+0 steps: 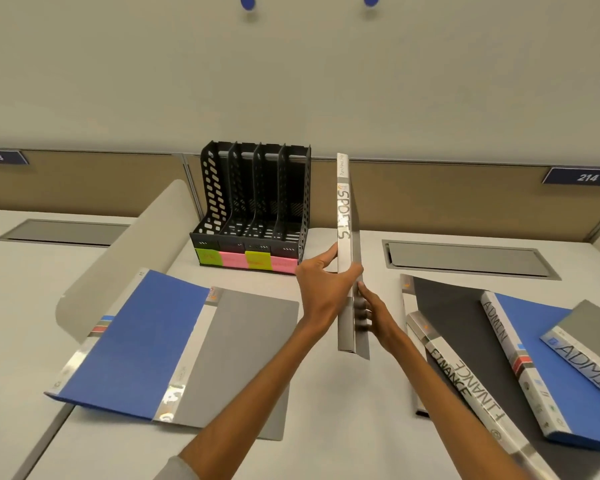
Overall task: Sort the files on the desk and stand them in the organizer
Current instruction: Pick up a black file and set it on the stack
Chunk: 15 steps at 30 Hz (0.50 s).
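The left hand [321, 282] had its fingers and thumb closed round the lower spine of the slim, grey-covered, white-spined SPORTS file [344, 216]. The right hand [373, 315] gripped the same file lower down from the right, fingers curled against its cover. Between them the file stood upright in the air, spine toward the camera, clear of the white laminate desk [326, 427]. It hung just right of the black perforated plastic organizer [253, 202] and nearer the person.

No file stood in any of the organizer's four slots, so this looked like the first one going in. The green and pink paper sticky notes [246, 259] along the organizer's front presumably named the slots, but their writing was too faint to read. The sound move was to check them and pick the matching slot before carrying the file across.

At its bottom corner the grey cover flared a little away from the spine. Squeezing it shut would keep it from catching a divider. The file wanted to stay vertical, travel left and back, and go down bottom edge first between two dividers. The spine should face out so that SPORTS read from the front, with both hands on until it rested.

A blue-and-grey plastic file [136, 341] lay flat to the left. To the right, overlapping, lay the white-spined FINANCE files [465, 386] and the blue ADMIN file [534, 358], all waiting their turn
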### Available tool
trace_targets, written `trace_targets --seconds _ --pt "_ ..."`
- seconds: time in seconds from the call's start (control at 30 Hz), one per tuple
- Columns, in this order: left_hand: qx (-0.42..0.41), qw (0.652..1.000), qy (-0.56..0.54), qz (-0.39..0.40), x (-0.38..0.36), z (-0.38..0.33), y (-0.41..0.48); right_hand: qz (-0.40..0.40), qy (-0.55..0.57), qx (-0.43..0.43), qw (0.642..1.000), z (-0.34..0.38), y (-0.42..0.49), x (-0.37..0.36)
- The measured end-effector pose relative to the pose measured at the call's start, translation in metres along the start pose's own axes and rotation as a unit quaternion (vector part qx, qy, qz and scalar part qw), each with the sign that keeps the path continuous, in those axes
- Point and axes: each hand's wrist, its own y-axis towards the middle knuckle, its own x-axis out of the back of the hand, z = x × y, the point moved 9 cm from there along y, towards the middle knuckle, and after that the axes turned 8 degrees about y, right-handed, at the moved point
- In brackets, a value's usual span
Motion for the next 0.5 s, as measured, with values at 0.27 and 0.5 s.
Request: trace_targets --seconds 0.27,0.5 --pt "-0.009 0.999 0.031 0.043 -0.002 -0.001 -0.006 0.008 0.062 0.006 0.998 -0.011 -0.006 -0.029" --pt "-0.022 0.998 0.030 0.040 0.007 0.006 -0.006 -0.027 0.032 0.007 0.999 -0.015 -0.010 -0.017"
